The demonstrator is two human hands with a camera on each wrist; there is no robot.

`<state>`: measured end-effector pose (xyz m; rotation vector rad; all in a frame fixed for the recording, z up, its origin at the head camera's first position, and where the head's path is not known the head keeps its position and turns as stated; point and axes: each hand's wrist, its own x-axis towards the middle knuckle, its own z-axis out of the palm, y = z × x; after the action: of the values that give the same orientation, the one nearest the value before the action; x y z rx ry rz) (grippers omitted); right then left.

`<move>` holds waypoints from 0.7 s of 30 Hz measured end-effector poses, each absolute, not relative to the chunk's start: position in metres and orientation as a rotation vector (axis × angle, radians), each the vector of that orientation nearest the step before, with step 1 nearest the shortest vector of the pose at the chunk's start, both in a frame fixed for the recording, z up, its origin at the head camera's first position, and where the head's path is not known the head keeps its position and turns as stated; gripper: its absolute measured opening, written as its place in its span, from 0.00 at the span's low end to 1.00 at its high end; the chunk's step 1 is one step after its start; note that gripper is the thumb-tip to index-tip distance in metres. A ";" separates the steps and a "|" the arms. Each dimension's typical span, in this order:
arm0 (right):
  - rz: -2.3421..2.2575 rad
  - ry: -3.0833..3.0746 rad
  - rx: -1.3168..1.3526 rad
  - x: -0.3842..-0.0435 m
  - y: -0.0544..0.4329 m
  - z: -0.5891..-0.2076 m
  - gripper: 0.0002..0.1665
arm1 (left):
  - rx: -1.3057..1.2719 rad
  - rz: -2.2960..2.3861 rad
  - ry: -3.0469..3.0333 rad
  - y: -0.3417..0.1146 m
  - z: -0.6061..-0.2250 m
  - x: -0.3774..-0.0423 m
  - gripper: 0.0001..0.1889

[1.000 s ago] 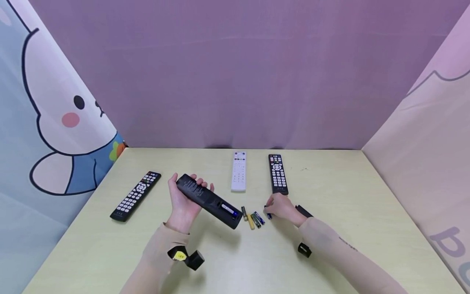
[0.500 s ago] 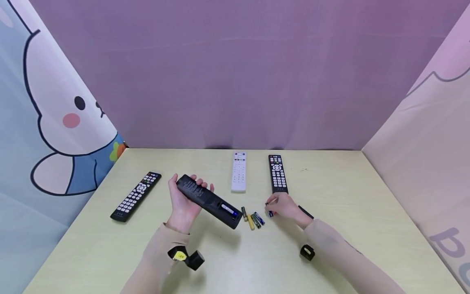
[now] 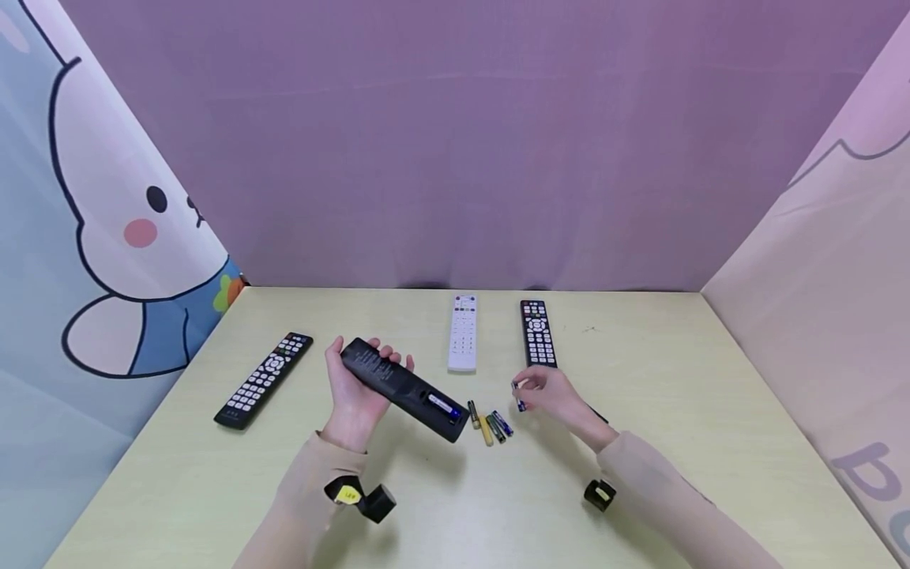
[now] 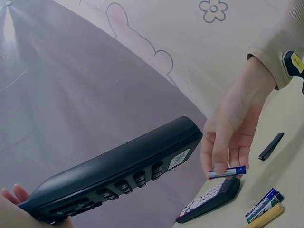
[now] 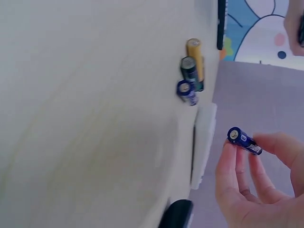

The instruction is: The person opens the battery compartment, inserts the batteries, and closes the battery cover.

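Note:
My left hand [image 3: 351, 403] holds a black remote control [image 3: 394, 379] tilted above the table, its back turned up in the head view. The battery bay near its lower end is uncovered, and one blue-and-white battery [image 3: 444, 406] lies in it. Between thumb and fingertips, my right hand [image 3: 558, 397] pinches another blue-and-white battery [image 5: 244, 141], raised off the table. Several loose batteries, among them a yellow one [image 3: 486, 430], lie between the hands. A thin dark piece like a battery cover [image 4: 271, 146] lies by the right wrist, mostly hidden in the head view.
A white remote [image 3: 463, 333] lies at the back middle. Right of it is a black remote [image 3: 538, 332], its near end behind my right hand. Another black remote [image 3: 263, 381] lies at the left on the pale table [image 3: 711, 442]. Fabric walls [image 3: 462, 158] stand behind and at both sides.
My right hand has lifted the pinched battery from the table and moved slightly farther back. The left hand and its remote have stayed in place.

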<state>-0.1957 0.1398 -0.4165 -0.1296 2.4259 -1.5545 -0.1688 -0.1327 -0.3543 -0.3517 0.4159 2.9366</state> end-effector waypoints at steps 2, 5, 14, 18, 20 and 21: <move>-1.593 2.407 -0.145 -0.194 0.140 -0.413 0.16 | -0.347 2.936 0.414 -0.133 -0.354 -0.169 0.22; -1.640 2.391 -0.155 -0.190 0.140 -0.407 0.16 | -0.339 2.939 0.415 -0.133 -0.354 -0.169 0.22; -1.741 2.378 -0.225 -0.181 0.139 -0.392 0.17 | -0.329 2.937 0.397 -0.133 -0.354 -0.168 0.22; -1.764 2.395 -0.231 -0.177 0.137 -0.387 0.17 | -0.332 2.938 0.392 -0.133 -0.354 -0.168 0.22; -1.776 2.398 -0.235 -0.175 0.136 -0.385 0.17 | -0.334 2.939 0.389 -0.133 -0.354 -0.168 0.22; -1.782 2.394 -0.241 -0.174 0.136 -0.384 0.16 | -0.334 2.939 0.386 -0.133 -0.354 -0.168 0.22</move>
<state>-0.1743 0.1362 -0.3842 -0.2413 2.3944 -1.7822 -0.1679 -0.1326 -0.3542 -0.3342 0.3864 2.9391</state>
